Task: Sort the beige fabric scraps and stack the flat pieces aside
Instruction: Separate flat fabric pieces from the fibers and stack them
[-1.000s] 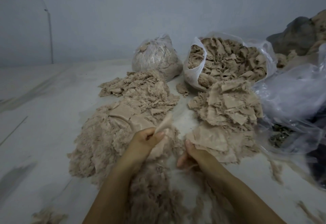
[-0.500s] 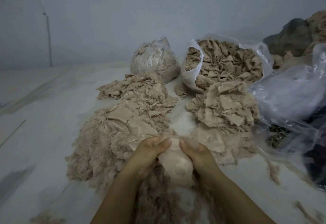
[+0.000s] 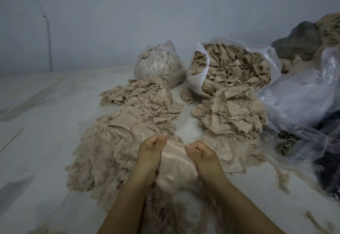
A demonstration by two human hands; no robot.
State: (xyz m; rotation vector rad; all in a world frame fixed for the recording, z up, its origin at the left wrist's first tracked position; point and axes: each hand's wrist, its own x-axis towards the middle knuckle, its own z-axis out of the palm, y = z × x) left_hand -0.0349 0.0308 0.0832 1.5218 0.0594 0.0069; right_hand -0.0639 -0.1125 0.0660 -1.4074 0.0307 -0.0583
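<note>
Left hand (image 3: 150,152) and right hand (image 3: 202,155) each pinch an edge of one scrap (image 3: 174,165), fingers curled, likely spreading it to check flatness above the pile (image 3: 103,152).

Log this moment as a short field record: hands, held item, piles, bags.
left hand: left hand grips one edge of the smooth beige fabric piece
right hand: right hand grips the opposite edge
held item: beige piece spread between both hands
left pile: large fluffy heap of frayed beige scraps
right pile: stack of flatter beige pieces
bags: open white plastic bag of scraps; tied clear plastic bag
</note>
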